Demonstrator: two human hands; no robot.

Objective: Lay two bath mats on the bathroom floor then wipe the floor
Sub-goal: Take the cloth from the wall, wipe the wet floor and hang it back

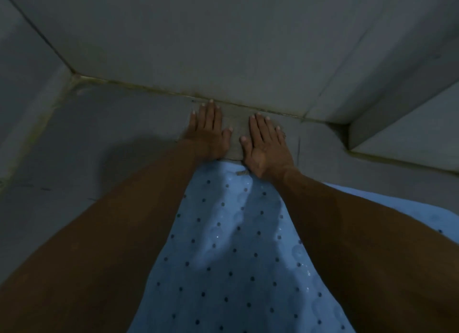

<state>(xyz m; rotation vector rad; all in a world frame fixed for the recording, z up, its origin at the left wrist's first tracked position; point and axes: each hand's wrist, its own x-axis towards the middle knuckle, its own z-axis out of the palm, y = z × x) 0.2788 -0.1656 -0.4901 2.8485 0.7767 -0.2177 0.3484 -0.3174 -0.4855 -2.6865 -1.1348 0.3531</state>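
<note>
A light blue bath mat [236,245] with rows of small holes lies on the grey floor between my forearms, wrinkled along its middle. Just past its far edge a grey-brown cloth [238,134] lies flat on the floor, reaching the base of the wall. My left hand [210,131] presses palm-down on the cloth's left part, fingers spread and its fingertips near the wall joint. On the right part, my right hand [267,146] also lies flat with fingers spread. Neither hand grips anything.
A tiled wall [223,47] rises straight ahead, with a grimy grout line at its foot. A side wall closes the left corner [74,74]. A raised tiled step or ledge [397,124] juts in at the right. More blue mat [402,208] shows right of my right forearm.
</note>
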